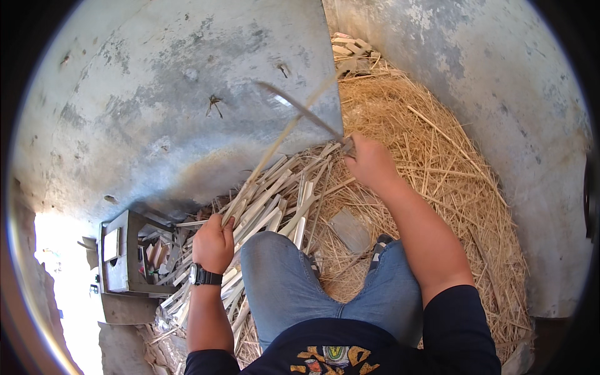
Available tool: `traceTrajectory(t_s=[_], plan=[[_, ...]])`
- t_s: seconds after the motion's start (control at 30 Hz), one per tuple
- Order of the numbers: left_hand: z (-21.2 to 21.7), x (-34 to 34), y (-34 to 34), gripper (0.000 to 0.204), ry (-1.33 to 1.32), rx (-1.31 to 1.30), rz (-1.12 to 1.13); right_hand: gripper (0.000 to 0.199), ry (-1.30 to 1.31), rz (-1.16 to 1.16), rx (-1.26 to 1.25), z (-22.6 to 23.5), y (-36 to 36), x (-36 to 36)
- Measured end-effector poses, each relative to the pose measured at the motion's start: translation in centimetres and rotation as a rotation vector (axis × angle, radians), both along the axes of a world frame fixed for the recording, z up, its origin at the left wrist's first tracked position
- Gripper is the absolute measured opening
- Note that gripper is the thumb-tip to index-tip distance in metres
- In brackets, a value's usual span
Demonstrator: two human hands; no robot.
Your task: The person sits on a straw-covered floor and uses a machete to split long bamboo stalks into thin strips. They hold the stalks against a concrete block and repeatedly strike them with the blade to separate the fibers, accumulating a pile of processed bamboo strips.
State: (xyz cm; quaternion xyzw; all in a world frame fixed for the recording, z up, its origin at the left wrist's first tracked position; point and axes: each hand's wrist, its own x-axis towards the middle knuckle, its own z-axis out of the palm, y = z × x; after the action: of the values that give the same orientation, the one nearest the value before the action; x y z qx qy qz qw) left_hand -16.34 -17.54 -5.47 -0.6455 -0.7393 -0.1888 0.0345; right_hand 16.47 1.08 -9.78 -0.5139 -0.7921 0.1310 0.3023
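A single head-worn fisheye view looks steeply down from above the seated person, close over the knees (312, 281) and both forearms, which enter from the lower edge. It faces forward onto the straw-covered floor (450, 175) and grey wall (156, 94); straight edges bend toward the dark rim.

Cut strips (269, 200) lie before the knees, straw heap (437, 175) to their right — box (125, 259) at left

No pkgs, labels, signs or screens visible anywhere in view.
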Motion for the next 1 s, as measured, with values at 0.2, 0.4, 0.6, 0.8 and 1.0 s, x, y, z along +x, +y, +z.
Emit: traceTrajectory(t_s=[0.2,0.4,0.6,0.8,1.0], plan=[[-0.4,1.1,1.5,0.036,-0.171,-0.230,-0.143,0.020,-0.159,0.292,0.037,0.1,-3.5,-3.8],[0.0,-0.8,1.1,0.039,-0.240,-0.317,-0.110,0.018,-0.114,0.041,-0.114,0.9,-0.5,-1.9],[-0.8,-1.5,0.2,0.041,-0.440,-0.382,-0.167,0.021,-0.096,0.121,-0.048,-0.4,-0.6,-1.7],[-0.4,-2.6,-1.4,0.044,-0.562,-0.484,-0.131,0.028,-0.055,0.128,-0.147,0.3,0.0,-1.3],[0.0,-3.1,-2.4,0.044,-0.482,-0.508,-0.149,0.023,-0.077,-0.031,-0.166,-0.6,1.2,1.4]])
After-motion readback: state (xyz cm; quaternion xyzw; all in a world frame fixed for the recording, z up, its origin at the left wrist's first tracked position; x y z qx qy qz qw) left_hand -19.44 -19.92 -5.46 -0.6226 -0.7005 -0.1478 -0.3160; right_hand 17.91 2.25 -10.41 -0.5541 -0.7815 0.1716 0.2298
